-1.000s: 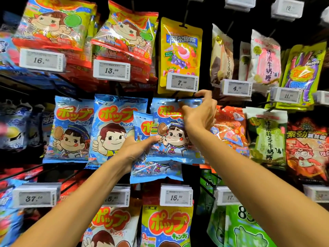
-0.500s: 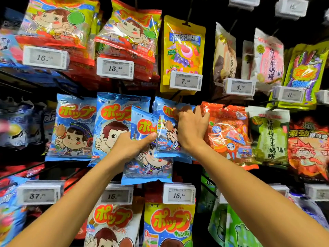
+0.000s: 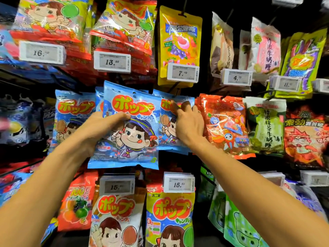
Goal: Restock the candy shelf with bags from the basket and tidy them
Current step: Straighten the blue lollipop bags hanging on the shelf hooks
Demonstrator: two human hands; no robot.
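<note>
My left hand [image 3: 99,129] grips a blue candy bag with a cartoon girl [image 3: 131,136] by its left edge, thumb across the front, and holds it up in front of the middle row of hooks. My right hand [image 3: 188,123] lies with spread fingers against the hanging blue bags [image 3: 169,125] just to the right, beside an orange bag [image 3: 226,125]. Another blue bag [image 3: 73,118] hangs to the left. The basket is out of view.
Red and yellow candy bags [image 3: 122,27] hang above, with white price tags [image 3: 112,62] on the hook ends. A yellow bag [image 3: 179,43] hangs at top centre. More bags [image 3: 169,220] and price tags [image 3: 179,182] fill the row below. Green bags [image 3: 265,127] hang at right.
My left hand has raised the blue bag and turned it to face me, now level with the hanging row. My right hand came down from the hook and rests on the hanging bags.
</note>
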